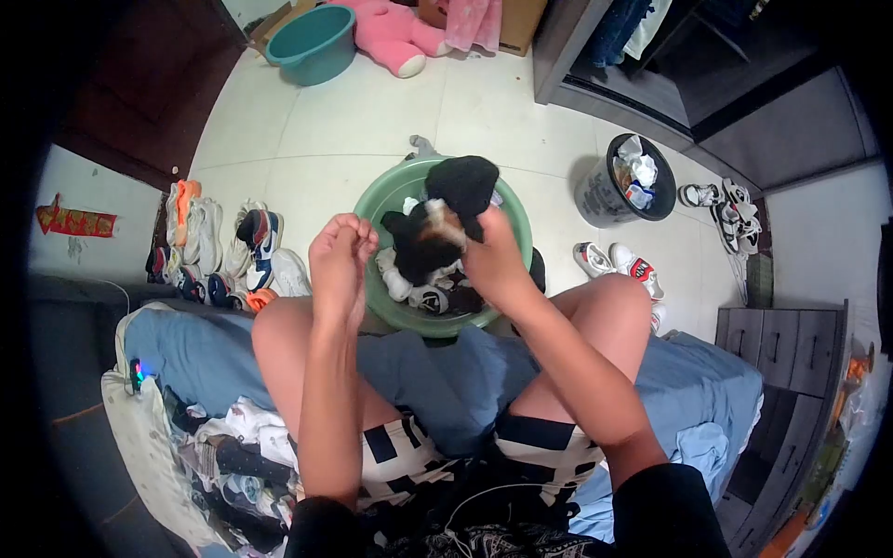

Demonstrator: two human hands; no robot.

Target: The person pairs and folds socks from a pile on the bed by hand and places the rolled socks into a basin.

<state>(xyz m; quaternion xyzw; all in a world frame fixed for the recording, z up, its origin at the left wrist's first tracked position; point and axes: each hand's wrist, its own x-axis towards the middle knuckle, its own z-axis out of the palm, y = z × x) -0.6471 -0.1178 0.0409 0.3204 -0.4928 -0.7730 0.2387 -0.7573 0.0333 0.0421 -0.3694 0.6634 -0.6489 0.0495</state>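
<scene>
My right hand point(488, 251) grips a bunch of black cloth items point(462, 186), sock-like, with a brown and white patch showing. The bunch hangs over a green basin point(516, 214) on the floor between my knees. White, grey and black socks point(428, 298) lie inside the basin. My left hand point(344, 244) is raised at the basin's left rim, its fingers pressed together; whether something small is between them is hidden. A grey sock point(421, 145) lies at the basin's far rim.
Shoes point(205, 232) stand in rows at the left. A bin with rubbish point(603, 197) and more shoes point(635, 268) are at the right. A teal basin point(313, 46) and a pink plush toy point(386, 37) are at the back. Clothes point(246, 456) lie on the bed at my left.
</scene>
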